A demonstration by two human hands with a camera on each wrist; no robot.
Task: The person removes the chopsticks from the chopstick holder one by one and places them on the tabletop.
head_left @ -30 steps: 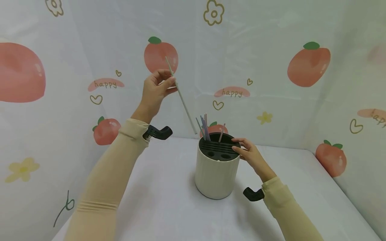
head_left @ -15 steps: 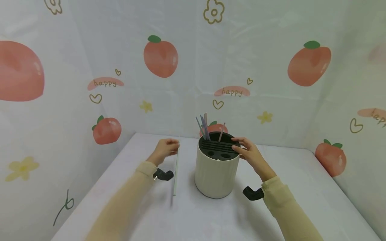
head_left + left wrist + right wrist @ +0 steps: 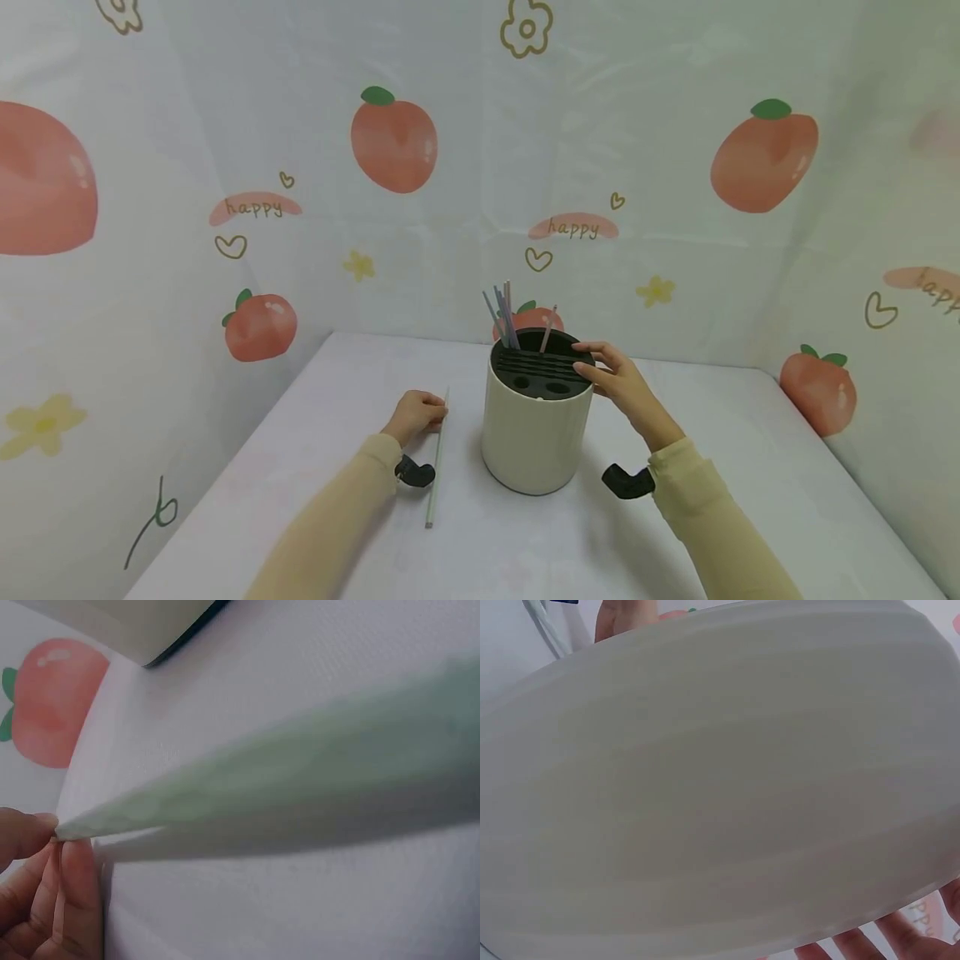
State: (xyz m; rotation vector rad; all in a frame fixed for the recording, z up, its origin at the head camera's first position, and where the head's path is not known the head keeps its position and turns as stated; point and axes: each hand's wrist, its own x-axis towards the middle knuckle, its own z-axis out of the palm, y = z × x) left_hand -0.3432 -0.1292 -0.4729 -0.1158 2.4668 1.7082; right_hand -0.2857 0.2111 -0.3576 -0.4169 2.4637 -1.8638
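Note:
In the head view my left hand (image 3: pixel 417 417) is low over the table, left of the holder. Its thumb and fingers pinch a thin pale green straw (image 3: pixel 435 475) near the far end, and the near end points toward me. The left wrist view shows the straw (image 3: pixel 262 765) running large and blurred from the fingertips, its shadow beside it. A ribbed cream pen holder (image 3: pixel 534 442) stands upright with a black slotted insert (image 3: pixel 543 365). My right hand (image 3: pixel 626 387) grips its right rim, fingers over the top edge. In the right wrist view the holder's wall (image 3: pixel 720 780) fills most of the picture.
Several thin lilac, bluish and pink straws (image 3: pixel 507 321) stand in the holder's back compartment, with a single pink one (image 3: pixel 549 327) leaning apart. A white cloth covers the table (image 3: pixel 360 367). Behind rises a white backdrop (image 3: pixel 450 275) printed with peaches.
My left hand has come down from high above the table with the straw, which has swung to point toward me. The right hand has stayed on the holder's rim.

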